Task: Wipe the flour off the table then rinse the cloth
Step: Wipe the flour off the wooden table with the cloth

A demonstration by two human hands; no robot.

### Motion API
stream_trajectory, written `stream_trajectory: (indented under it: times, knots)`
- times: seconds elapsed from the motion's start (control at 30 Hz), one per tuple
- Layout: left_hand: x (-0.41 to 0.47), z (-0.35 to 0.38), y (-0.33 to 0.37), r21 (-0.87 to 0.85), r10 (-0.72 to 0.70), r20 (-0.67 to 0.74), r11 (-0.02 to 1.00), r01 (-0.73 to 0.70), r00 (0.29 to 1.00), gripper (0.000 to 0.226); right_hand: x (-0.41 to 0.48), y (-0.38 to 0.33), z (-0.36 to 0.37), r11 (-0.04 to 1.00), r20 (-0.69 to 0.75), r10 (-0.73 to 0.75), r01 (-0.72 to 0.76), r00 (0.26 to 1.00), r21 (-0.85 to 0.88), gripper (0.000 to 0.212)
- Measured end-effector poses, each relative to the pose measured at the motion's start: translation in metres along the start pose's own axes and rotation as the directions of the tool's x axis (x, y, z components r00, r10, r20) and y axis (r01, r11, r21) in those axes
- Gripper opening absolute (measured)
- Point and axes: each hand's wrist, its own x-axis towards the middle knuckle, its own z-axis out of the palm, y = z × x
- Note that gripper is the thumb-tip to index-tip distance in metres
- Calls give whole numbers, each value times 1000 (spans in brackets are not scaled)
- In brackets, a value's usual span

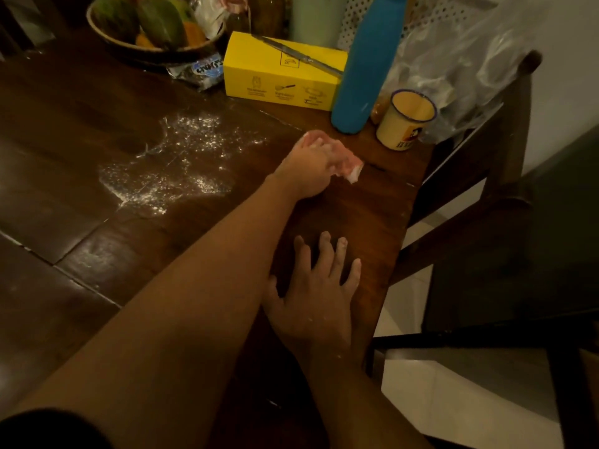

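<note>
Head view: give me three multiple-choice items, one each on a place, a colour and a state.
1. The flour lies: A) on the person's left of the cloth; B) on its right; C) under it.
2. The bottle is: A) red; B) blue; C) green.
3. The right-hand grip is: A) pinching the cloth; B) flat on the table, fingers spread; C) fisted in the air.
Answers: 1 A, the white scatter sits left of the cloth that the left-hand grip holds. 2 B, its body is blue. 3 B, straight fingers lie on the wood.
</note>
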Motion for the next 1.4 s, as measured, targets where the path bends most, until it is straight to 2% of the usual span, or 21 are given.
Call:
stream_trajectory:
  times: [0.07,0.13,0.3,0.5,0.6,0.7,0.8,0.97,1.1,1.2,1.27,1.4]
  knots:
    - [-10,-8,-12,-91,37,67,995,-31,997,45,0,-2,0,1000,-21,9,-8,1000,13,77]
    - [-8,-10,-23,-95,3,56,995,3,998,44,0,-3,0,1000,-43,12,-12,999,11,77]
    - [28,6,-14,101,-205,-56,973,210,977,57,2,-1,-1,999,-23,10,-9,1000,44,74]
    - [41,5,6,149,-90,68,986,79,994,60,7,0,5,1000,-53,14,-13,999,7,72]
    - [24,2,-1,111,-20,48,994,15,999,64,8,-1,1,998,-56,19,-16,998,54,70]
    - [1,-1,-30,131,-3,12,991,1,1000,57,7,-3,-1,999,-77,36,-32,996,44,71]
    - [-15,-17,-76,149,-135,-67,978,143,989,54,7,-5,-1,999,-71,31,-29,997,34,70]
    - [-41,-41,-142,175,-320,-115,925,336,940,53,7,-6,0,1000,-83,26,-27,996,-2,71]
    - [-60,-55,-188,136,-538,-143,821,555,831,54,8,-6,0,1000,-73,20,-21,997,-17,73]
    - [-56,-62,-213,154,-616,-154,757,635,773,54,9,-7,0,1000,-71,16,-17,997,-23,74]
    - [-45,-64,-224,172,-610,-141,761,626,780,54,9,-7,-1,1000,-62,18,-19,998,-25,74]
    - [-21,-76,-226,247,-455,12,864,439,890,69,10,-8,0,997,-69,21,-26,997,-70,75]
